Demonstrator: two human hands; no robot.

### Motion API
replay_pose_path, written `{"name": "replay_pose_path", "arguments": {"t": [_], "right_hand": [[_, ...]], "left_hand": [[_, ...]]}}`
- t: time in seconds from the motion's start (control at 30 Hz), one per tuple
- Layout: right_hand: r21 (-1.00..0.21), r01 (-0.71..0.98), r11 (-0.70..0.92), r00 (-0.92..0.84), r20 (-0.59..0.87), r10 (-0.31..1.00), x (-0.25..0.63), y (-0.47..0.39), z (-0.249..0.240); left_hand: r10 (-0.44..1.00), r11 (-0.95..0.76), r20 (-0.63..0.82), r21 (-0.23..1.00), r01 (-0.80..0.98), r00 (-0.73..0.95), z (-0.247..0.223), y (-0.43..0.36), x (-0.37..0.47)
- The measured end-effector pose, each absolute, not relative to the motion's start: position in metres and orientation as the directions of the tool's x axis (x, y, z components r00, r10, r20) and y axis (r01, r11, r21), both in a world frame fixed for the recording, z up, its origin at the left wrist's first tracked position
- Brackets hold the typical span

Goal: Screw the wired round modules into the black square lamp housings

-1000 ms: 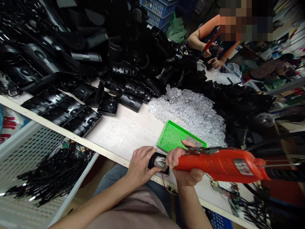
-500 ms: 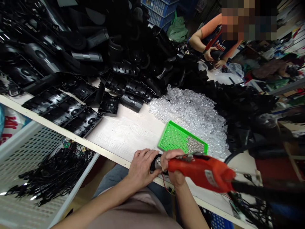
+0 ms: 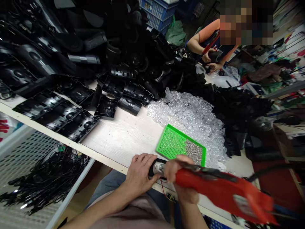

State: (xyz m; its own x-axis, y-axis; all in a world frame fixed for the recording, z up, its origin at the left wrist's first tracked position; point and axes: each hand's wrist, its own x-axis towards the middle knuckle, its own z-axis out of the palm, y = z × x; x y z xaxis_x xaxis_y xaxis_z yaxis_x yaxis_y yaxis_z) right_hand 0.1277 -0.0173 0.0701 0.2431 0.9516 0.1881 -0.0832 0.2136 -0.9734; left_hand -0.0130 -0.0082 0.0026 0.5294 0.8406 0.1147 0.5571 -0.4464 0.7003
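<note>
The fingers of the right hand (image 3: pixel 177 175) are closed around the front of a red power screwdriver (image 3: pixel 221 189), both blurred; whether the bit touches the work cannot be told. The fingers of the left hand (image 3: pixel 141 173) grip a black part with a silvery plate (image 3: pixel 157 167), located at the near edge of the table (image 3: pixel 124 132), directly in front of the screwdriver. Compared with half a second ago, the rear of the screwdriver sits lower and farther right in view, and more of the green tray (image 3: pixel 164 154) is exposed; the left hand keeps its hold. Red wires (image 3: pixel 162 185) run below the part. The tray, just beyond the hands, contains small screws (image 3: pixel 193 152) heaped at its right end; its perforated floor shows at left. Clear plastic pieces (image 3: pixel 190 109) are piled behind it. Black shells (image 3: pixel 78 124) lie to the left. A white perforated crate (image 3: pixel 77 178), lower left, contains tangled black cables (image 3: pixel 45 178). Blue crates (image 3: pixel 156 16) are stacked at the back.
</note>
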Motion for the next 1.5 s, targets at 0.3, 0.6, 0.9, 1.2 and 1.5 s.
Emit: {"name": "replay_pose_path", "arguments": {"t": [0.3, 0.6, 0.9, 1.2, 1.5], "right_hand": [[-0.949, -0.099, 0.301, 0.345, 0.251, 0.905, 0.165, 0.037, 0.048], [-0.936, -0.135, 0.324, 0.328, 0.267, 0.906, 0.16, 0.043, 0.037], [-0.92, -0.141, 0.366, 0.351, 0.299, 0.887, 0.158, 0.038, 0.063], [-0.924, -0.226, 0.308, 0.326, 0.226, 0.918, 0.117, -0.015, 0.091], [-0.899, -0.259, 0.352, 0.318, 0.265, 0.91, 0.114, -0.013, 0.069]], "left_hand": [[0.834, -0.48, 0.128, 0.648, 0.591, 0.537, 0.0, -0.009, -0.014], [0.835, -0.493, 0.14, 0.619, 0.611, 0.532, 0.001, -0.008, -0.013], [0.834, -0.486, 0.128, 0.628, 0.607, 0.536, 0.001, -0.008, -0.013], [0.836, -0.467, 0.11, 0.658, 0.591, 0.538, 0.003, -0.009, -0.012], [0.832, -0.467, 0.111, 0.667, 0.58, 0.543, 0.003, -0.008, -0.012]]}}
